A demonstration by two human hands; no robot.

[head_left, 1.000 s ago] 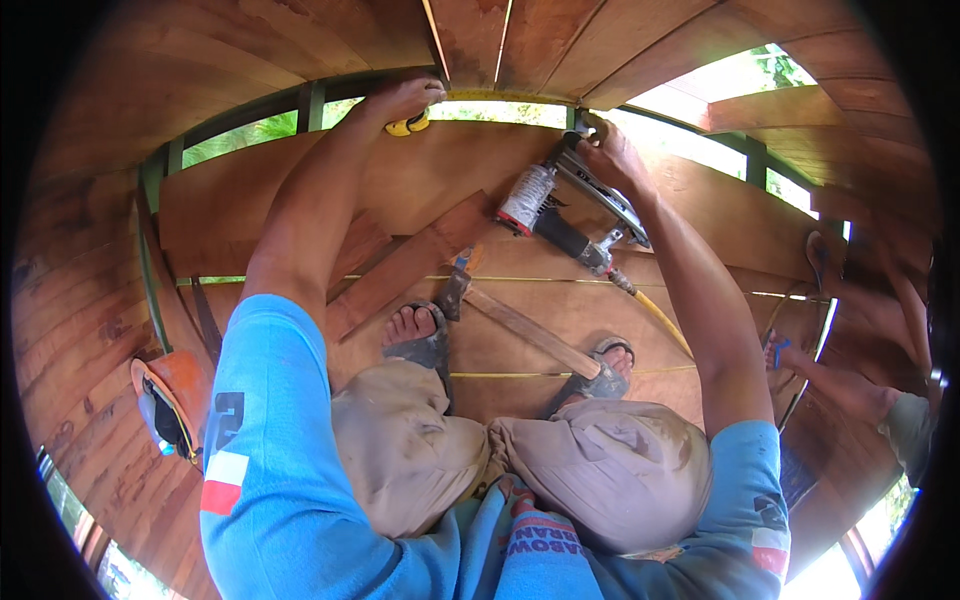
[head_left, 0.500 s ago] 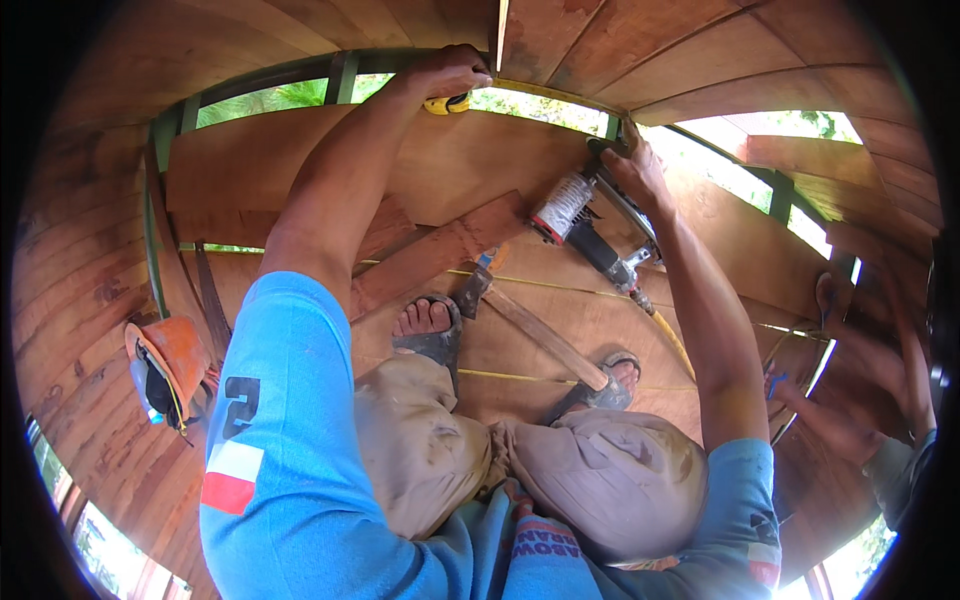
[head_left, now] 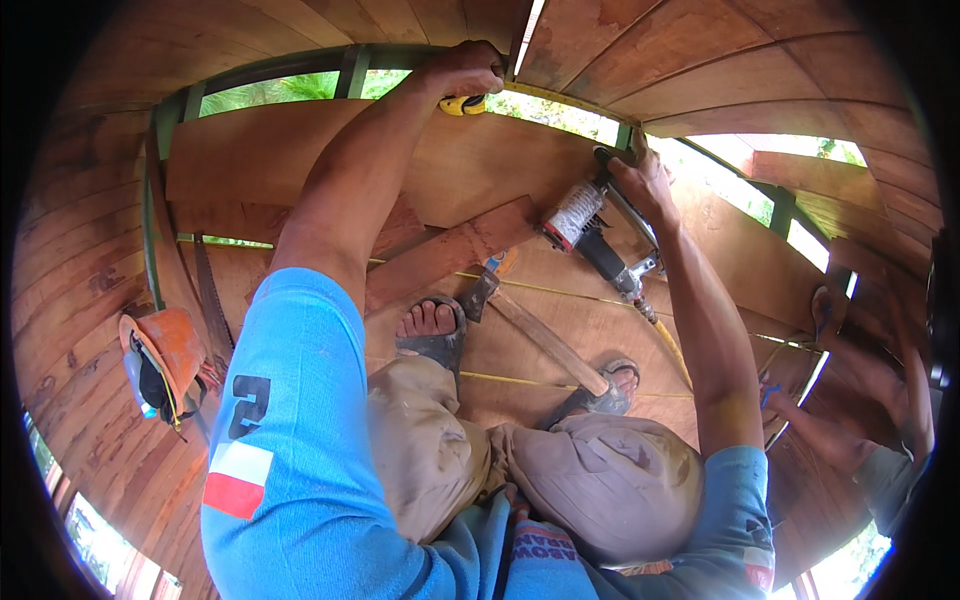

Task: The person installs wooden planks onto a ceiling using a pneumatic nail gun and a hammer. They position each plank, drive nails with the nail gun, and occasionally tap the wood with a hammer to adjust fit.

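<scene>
High on the plank wall, my left hand [head_left: 472, 70] is closed around a yellow tape measure [head_left: 463, 104], its case showing below the fingers. The yellow blade [head_left: 560, 101] runs rightward along the top opening to a green post [head_left: 623, 136]. There my right hand [head_left: 645, 182] has one finger stretched up near the blade's far end. Its other fingers close on a nail gun [head_left: 575, 213], which hangs tilted against the wall with a yellow hose [head_left: 673, 350] attached. A hatchet-like tool [head_left: 545, 335] with a wooden handle lies between my feet.
An orange hard hat [head_left: 172, 350] hangs at the left, beside a toothed saw-like blade [head_left: 212, 295]. A loose reddish board [head_left: 455, 250] slants behind the hatchet-like tool. At the right edge another person's arm [head_left: 825, 430] and legs show. Wood planks curve overhead.
The view has shifted slightly, so my hands and the tools sit a little farther right in it. Both hands keep their holds, and the tape blade stays stretched between them.
</scene>
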